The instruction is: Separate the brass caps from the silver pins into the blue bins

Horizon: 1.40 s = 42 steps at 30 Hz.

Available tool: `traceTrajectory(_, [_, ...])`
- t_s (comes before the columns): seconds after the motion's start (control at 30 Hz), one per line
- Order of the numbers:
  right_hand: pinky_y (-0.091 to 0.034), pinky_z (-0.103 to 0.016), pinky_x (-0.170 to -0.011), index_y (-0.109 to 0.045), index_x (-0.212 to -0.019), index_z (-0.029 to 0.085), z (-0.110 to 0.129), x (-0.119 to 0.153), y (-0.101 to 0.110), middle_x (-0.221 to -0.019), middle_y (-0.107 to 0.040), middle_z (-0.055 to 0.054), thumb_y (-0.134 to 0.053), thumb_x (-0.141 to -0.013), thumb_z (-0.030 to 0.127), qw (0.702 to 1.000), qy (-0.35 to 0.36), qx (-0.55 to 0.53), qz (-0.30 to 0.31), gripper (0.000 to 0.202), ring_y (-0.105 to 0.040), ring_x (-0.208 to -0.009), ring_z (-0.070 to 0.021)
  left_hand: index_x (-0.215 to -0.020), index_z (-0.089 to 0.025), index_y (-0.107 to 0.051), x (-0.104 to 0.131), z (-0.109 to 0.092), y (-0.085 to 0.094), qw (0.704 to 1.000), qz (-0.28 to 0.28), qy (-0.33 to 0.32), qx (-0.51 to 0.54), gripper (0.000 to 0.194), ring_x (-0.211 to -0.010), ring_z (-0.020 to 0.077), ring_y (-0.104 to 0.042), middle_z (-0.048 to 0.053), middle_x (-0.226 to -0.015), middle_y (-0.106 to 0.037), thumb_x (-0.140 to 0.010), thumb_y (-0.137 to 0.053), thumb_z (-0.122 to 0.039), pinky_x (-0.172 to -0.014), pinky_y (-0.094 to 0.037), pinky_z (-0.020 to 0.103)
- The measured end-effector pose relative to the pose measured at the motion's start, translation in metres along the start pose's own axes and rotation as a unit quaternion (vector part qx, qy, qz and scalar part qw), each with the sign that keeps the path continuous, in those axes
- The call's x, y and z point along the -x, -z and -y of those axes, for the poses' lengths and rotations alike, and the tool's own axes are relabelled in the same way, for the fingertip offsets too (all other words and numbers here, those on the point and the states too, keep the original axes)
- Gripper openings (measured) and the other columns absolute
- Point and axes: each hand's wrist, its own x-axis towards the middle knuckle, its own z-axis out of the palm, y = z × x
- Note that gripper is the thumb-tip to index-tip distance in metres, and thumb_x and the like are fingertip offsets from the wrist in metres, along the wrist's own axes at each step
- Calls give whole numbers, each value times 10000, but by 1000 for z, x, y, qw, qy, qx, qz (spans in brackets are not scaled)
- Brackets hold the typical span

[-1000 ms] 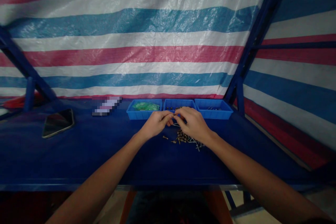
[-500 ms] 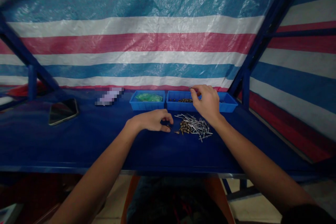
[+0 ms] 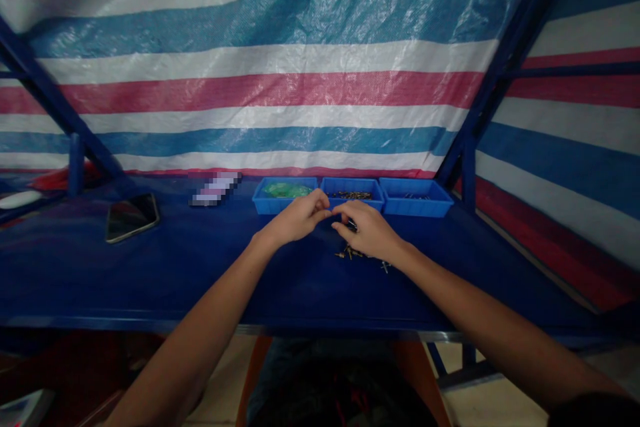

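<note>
My left hand (image 3: 301, 217) is raised above the blue table, thumb and fingertips pressed together on something I cannot make out. Close against its fingertips is my right hand (image 3: 364, 228), thumb and index finger apart, over the pile of small metal parts. Brass-coloured pieces (image 3: 349, 252) and a few silver pins (image 3: 385, 266) show below my right hand, which hides the rest. Behind the hands stand three blue bins: one with a green bag (image 3: 286, 189), a middle one with brass-coloured parts (image 3: 355, 195), and a right one with a few thin pieces (image 3: 415, 197).
A phone (image 3: 132, 217) lies on the table (image 3: 200, 273) at the left, with a pixelated item (image 3: 215, 188) behind it. Slanted blue frame posts (image 3: 477, 113) stand at both sides, before a striped sheet (image 3: 280, 90). The table's front edge (image 3: 345, 331) runs below the forearms.
My right hand has come down and left from above the bins to the pile. My left hand has risen slightly towards the bins, its fingers now closed. The view has shifted a little.
</note>
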Motion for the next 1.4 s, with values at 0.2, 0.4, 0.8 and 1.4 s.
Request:
traceTrajectory(0.2, [-403,-293,-733,-596,-878,192,-3,1,-2,-790,-599,-19,-542,-863,153,1000,-4,-2,-6,68,-532,-759,-157,-938,-177,-480,0,-1,-7,998,0,-10,55,86,-701,134,-530,-8,-767,-560,-893,-514,-242,-649,-433,269])
traceTrajectory(0.4, [-385,-287,-699,-585,-791,189,2,0,3,-747,-589,-23,-493,-903,218,999,-33,24,-16,148,-535,-737,-160,-982,-163,-498,-1,-7,-9,998,-1,-5,70,128,-738,144,-588,17,-804,-602,-941,-443,-272,-691,-471,290])
traceTrajectory(0.8, [-384,-279,-662,-577,-744,192,-1,-2,2,-729,-620,-22,-467,-905,204,997,-76,0,-32,196,-566,-705,-157,-903,-163,-608,1,-12,-8,995,20,-48,-89,191,-694,148,-580,22,-765,-629,-929,-422,-200,-661,-427,275])
traceTrajectory(1.4, [-468,-374,-790,-604,-1005,178,-14,-7,45,-907,-664,-90,-351,-976,352,903,-94,60,-414,309,-612,-832,-206,-1114,-153,-612,3,-19,-26,986,75,-110,-100,274,-1003,225,-584,91,-1043,-651,-942,-512,-341,-913,-450,369])
